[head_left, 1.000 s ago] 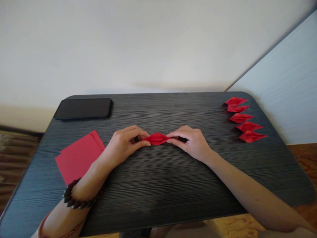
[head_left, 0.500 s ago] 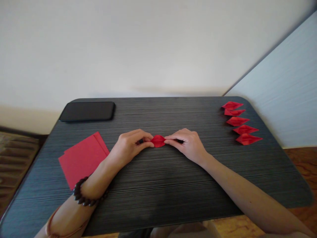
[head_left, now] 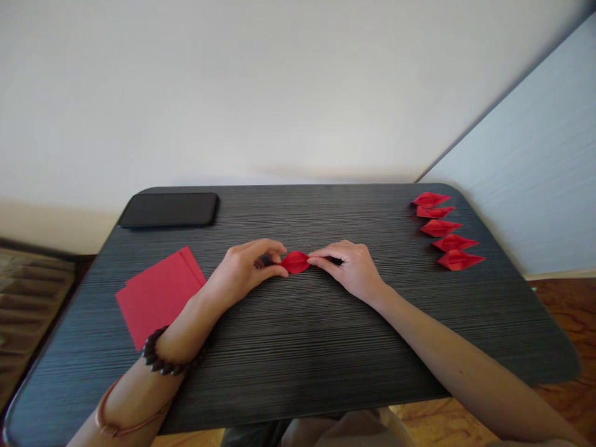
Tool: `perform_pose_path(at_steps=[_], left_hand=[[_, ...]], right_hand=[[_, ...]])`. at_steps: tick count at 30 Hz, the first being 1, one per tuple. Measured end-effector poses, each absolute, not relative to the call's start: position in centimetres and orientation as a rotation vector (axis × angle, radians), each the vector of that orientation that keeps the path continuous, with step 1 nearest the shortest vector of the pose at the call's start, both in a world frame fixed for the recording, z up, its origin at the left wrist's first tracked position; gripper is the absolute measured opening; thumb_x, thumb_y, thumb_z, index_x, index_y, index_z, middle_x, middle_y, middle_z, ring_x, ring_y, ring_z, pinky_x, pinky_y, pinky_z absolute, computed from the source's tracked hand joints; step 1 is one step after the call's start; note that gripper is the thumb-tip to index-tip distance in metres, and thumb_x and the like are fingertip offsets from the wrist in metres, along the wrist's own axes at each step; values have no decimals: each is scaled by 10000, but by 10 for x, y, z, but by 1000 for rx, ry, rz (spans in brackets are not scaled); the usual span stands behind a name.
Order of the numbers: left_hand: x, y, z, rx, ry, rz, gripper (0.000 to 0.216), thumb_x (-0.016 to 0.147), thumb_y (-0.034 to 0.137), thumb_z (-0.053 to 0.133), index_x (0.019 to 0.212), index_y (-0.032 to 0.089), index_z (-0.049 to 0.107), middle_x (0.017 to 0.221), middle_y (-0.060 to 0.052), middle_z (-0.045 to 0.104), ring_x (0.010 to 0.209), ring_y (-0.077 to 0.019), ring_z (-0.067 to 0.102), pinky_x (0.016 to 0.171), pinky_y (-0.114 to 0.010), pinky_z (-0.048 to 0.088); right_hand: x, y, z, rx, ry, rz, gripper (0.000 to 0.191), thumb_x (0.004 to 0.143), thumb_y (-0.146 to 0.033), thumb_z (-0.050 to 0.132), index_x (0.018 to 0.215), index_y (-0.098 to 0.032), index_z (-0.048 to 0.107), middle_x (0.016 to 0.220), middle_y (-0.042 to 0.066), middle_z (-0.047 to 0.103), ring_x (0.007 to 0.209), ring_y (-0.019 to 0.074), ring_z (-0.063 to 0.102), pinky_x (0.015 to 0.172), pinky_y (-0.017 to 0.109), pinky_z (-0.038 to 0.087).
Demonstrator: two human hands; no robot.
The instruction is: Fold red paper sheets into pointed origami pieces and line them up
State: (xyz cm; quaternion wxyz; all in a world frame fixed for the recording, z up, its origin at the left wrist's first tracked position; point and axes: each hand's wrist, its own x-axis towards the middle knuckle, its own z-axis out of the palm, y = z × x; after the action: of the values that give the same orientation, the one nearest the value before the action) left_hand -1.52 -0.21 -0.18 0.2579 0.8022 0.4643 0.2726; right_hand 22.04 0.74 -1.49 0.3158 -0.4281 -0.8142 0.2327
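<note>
A small folded red paper boat point(head_left: 295, 262), pointed at both ends, is between my hands near the middle of the table. My right hand point(head_left: 349, 266) pinches its right tip between thumb and forefinger. At the left tip, the thumb and forefinger of my left hand point(head_left: 249, 266) stand apart, with the thumb close against the lower edge. I cannot tell whether the left thumb still touches the paper. Below my left wrist, partly covered by the forearm, lies a stack of square red paper point(head_left: 161, 295).
Several folded red paper boats point(head_left: 459, 259) stand in a column at the right side of the dark table point(head_left: 298, 347). A black phone point(head_left: 170, 209) lies at the far left corner. Behind the table rises a pale wall point(head_left: 279, 93), with a light panel point(head_left: 526, 167) at right.
My left forefinger has lifted from the boat's left tip, widening the gap to the thumb. My right hand keeps its pinch. The camera view has shifted slightly.
</note>
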Motion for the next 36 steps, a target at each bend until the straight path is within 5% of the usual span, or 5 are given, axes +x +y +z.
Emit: perform_pose_path(at_steps=[3,9,21,36], left_hand=[[-16,-1,0,2130,1260,699,474,695,461,726,1061,204,568,879,-7,646,740,-130,614,616,-223,505],[-20,3,-7,2173,1307,685,546,702,457,722,1142,209,512,927,-26,634,785,-148,587,691,-277,485],[8,-5,-8,2495,1367,557,162,880,321,500,908,190,592,787,-18,604,762,-173,552,718,-302,436],[57,-6,-11,2630,1182,508,188,903,277,423,863,198,590,791,-22,584,770,-175,535,741,-307,413]], right_hand=[[222,8,-14,-1139,-2113,652,134,847,-347,618,880,-281,729,876,-30,745,737,145,679,731,292,478],[225,9,-12,-1165,-2015,724,177,874,-339,575,887,-255,731,878,1,738,758,158,676,724,298,501],[247,-3,-14,-1314,-1861,655,211,871,-366,559,917,-245,726,881,15,737,755,172,671,697,299,497],[430,-74,-30,-1701,-1477,268,315,854,-439,541,912,-176,703,767,39,681,669,154,606,636,282,477]])
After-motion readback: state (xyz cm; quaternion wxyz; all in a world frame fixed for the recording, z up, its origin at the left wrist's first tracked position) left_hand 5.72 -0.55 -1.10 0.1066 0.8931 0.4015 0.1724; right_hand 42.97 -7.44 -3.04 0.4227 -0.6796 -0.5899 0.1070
